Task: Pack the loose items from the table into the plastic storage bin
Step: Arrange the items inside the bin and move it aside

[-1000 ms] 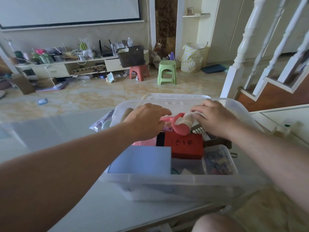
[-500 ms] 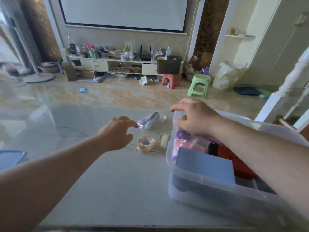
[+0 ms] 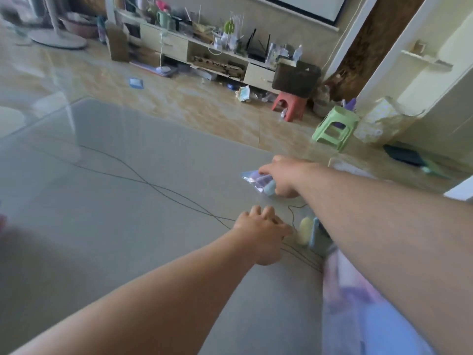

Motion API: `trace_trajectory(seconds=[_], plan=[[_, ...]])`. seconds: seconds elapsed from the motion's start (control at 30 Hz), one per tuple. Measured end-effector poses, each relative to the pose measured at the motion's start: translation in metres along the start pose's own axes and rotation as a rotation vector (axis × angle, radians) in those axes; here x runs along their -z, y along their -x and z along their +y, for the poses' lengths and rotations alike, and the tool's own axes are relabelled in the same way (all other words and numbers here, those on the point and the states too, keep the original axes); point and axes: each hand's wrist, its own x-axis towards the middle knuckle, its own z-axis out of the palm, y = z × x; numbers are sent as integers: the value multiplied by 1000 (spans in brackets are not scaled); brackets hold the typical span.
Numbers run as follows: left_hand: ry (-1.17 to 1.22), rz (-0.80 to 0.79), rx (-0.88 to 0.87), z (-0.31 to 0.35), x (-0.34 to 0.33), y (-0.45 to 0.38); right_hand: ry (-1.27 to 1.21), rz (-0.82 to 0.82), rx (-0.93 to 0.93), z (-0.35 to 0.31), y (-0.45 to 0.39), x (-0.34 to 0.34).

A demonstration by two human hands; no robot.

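I see a green stool [image 3: 334, 129] and a red stool [image 3: 289, 105] on the tiled floor [image 3: 192, 103], near a cluttered low cabinet [image 3: 204, 55]; a fan base [image 3: 57, 42] stands far left.

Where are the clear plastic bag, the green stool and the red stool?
clear plastic bag [image 3: 256, 178]: head view, on its crinkled left part beside the hand.
green stool [image 3: 340, 116]: head view, on its seat top.
red stool [image 3: 290, 101]: head view, on its seat.

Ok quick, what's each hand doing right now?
Left hand: over the table, on the spot where the tape roll lay; grip cannot be told.
Right hand: gripping the clear plastic bag.
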Motion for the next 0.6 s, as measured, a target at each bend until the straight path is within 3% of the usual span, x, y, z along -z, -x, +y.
trace_trajectory(seconds=[0.17, 0.23, 0.4, 0.5, 0.6], plan=[[-43, 16, -50, -20, -16, 11, 163, -62, -128, -4, -45, -35], [-34, 13, -89, -30, -15, 15, 188, -6, -149, -10, -49, -45], [-18, -10, -20, -40, 12, 36, 122, 17, -29, -28, -13, -30], [79, -60, 58, -35, 35, 59, 27, 146, 35, -28, 18, -2], [168, 127, 97, -21, 64, 83, -169, 357, 85, 4, 77, 48]])
